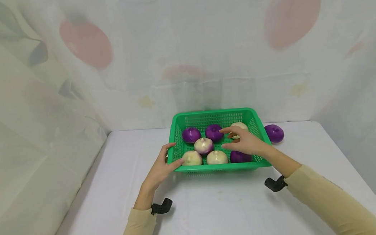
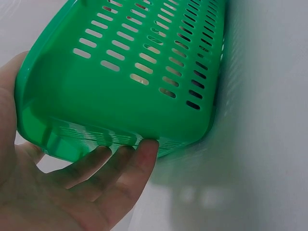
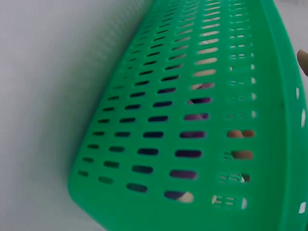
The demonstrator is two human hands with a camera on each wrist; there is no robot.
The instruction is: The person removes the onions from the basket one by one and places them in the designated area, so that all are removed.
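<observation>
A green plastic basket (image 1: 215, 167) with slotted walls stands on the table, holding several purple and whitish onions. My left hand (image 1: 160, 166) grips its left end, thumb over the rim near the front corner; in the left wrist view the fingertips (image 2: 148, 147) press against the wall. Over the basket's right half hovers my right hand (image 1: 242, 141), thumb and fingers parted, with nothing seen between them. Its fingertips are close to a purple onion (image 1: 213, 132) and partly cover a white onion (image 1: 239, 124). Another purple onion (image 1: 240, 157) lies below that hand. The basket wall (image 3: 159, 125) fills most of the right wrist view.
Outside the basket, a purple onion (image 1: 274, 133) lies by its right wall. The table (image 1: 213, 209) has a white cover, and a printed curtain (image 1: 183, 42) hangs behind and along the sides.
</observation>
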